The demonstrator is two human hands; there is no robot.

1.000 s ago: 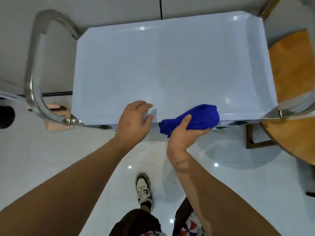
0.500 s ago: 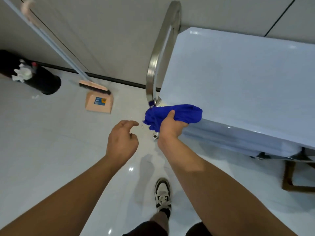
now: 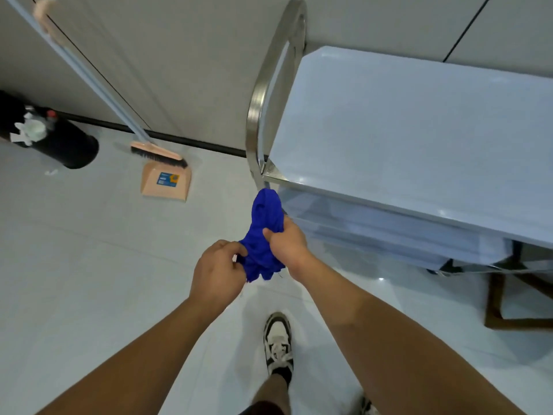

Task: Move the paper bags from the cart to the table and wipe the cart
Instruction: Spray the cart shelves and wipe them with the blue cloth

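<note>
A crumpled blue cloth (image 3: 263,235) hangs in the air just off the cart's near left corner. My right hand (image 3: 288,245) grips its right side with curled fingers. My left hand (image 3: 217,272) pinches its lower left part. The pale blue cart (image 3: 419,130) fills the upper right, with a bare top shelf and a steel handle (image 3: 269,85) at its left end. A lower shelf (image 3: 389,232) shows beneath the top one. No paper bags are in view.
A broom and peach dustpan (image 3: 166,181) lean against the wall at upper left. A black bin (image 3: 59,142) stands further left. A wooden chair frame (image 3: 502,307) sits under the cart's right side. My shoe (image 3: 278,345) is on the glossy white floor.
The cloth has come off the cart's edge and now hangs in front of me. My left hand, empty before, has taken hold of the cloth. The view has swung left.
</note>
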